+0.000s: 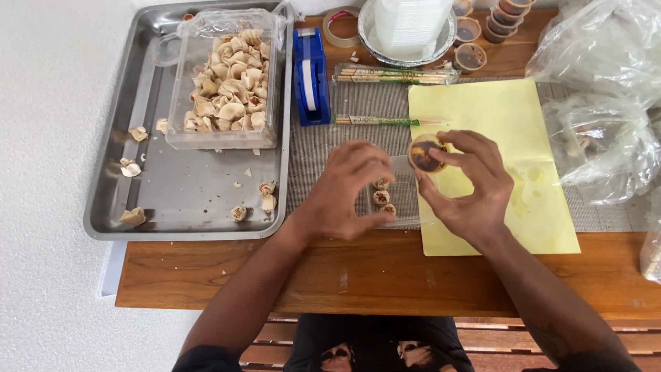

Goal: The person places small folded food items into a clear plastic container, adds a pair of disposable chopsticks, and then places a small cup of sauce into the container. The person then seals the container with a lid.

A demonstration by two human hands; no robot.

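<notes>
My right hand (468,186) holds a small round sauce cup (425,153) with dark sauce, tilted above a clear plastic takeaway box (406,200). Inside the box lie three small dumplings (382,196). My left hand (348,193) hovers over the box's left side with fingers curled and apart, touching or just above its edge. A yellow sheet (496,117) lies under my right hand. Packed chopsticks (375,120) lie just beyond the box.
A steel tray (172,200) at left holds a clear tub of dumplings (227,83) and loose pieces. A blue tape dispenser (311,76), tape roll (342,26), stacked white lids on a plate (410,27), more sauce cups (475,41) and plastic bags (599,103) stand behind and right.
</notes>
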